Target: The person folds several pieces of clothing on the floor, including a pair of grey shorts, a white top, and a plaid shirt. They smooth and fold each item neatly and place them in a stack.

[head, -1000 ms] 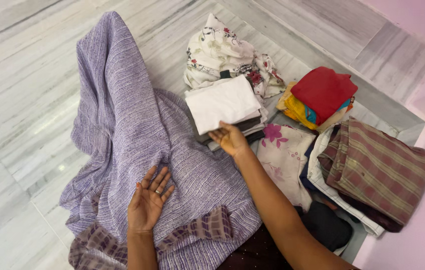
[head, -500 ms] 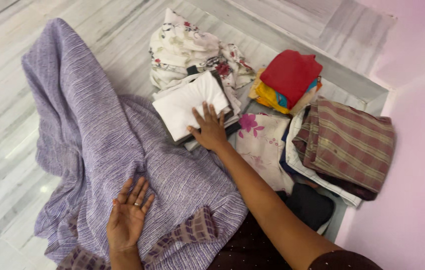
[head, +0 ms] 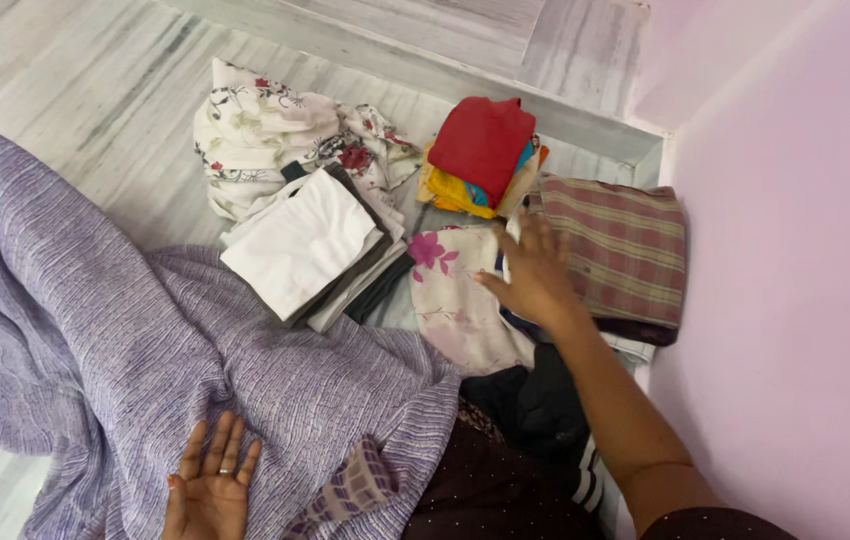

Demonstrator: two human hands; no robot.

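Change: the right hand [head: 537, 272] has left the folded white cloth stack [head: 303, 242] and now lies at 3 o'clock of it; the left hand [head: 210, 487] stays put.
Lilac cloth: the big striped lilac woven cloth [head: 135, 345] fills the 9 o'clock side, its long axis running 10 to 4 o'clock.
Brown checked cloth: the folded brown checked cloth [head: 617, 250] lies by the pink wall [head: 795, 250].
Floral cloth: the pale floral cloth [head: 450, 290] lies under the right palm.
Red pile: the red folded cloth [head: 483, 140] sits at 12 o'clock.
Right hand: fingers spread, resting flat.
Left hand: flat, fingers spread, pressing the lilac cloth.
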